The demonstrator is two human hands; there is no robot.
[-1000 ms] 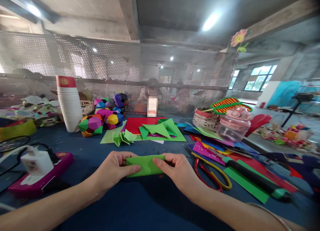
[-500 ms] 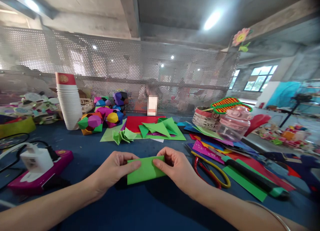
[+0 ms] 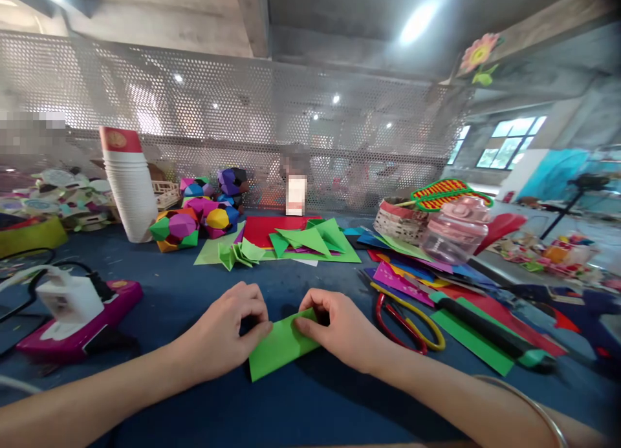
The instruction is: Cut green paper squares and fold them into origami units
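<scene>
A folded green paper (image 3: 281, 348) is held between my two hands above the blue table, its left end tilted down toward me. My left hand (image 3: 230, 328) pinches its upper left corner between thumb and fingers. At the upper right end, my right hand (image 3: 337, 325) grips the paper, thumb on the front face and fingers behind. Beyond my hands lie folded light green pieces (image 3: 240, 253) and green triangles (image 3: 310, 240), on green sheets and beside a red sheet (image 3: 266, 231).
Red-and-yellow-handled scissors (image 3: 407, 325), a black-and-green cutter (image 3: 490, 328) and coloured papers lie on the right, near a pink bottle (image 3: 456, 231) and basket (image 3: 400, 222). Leftward are a purple power strip (image 3: 121, 306), stacked cups (image 3: 130, 189) and paper balls (image 3: 177, 228).
The green paper has tilted, its left end lower. My left hand has risen and its fingers have curled at the corner. The view has shifted slightly.
</scene>
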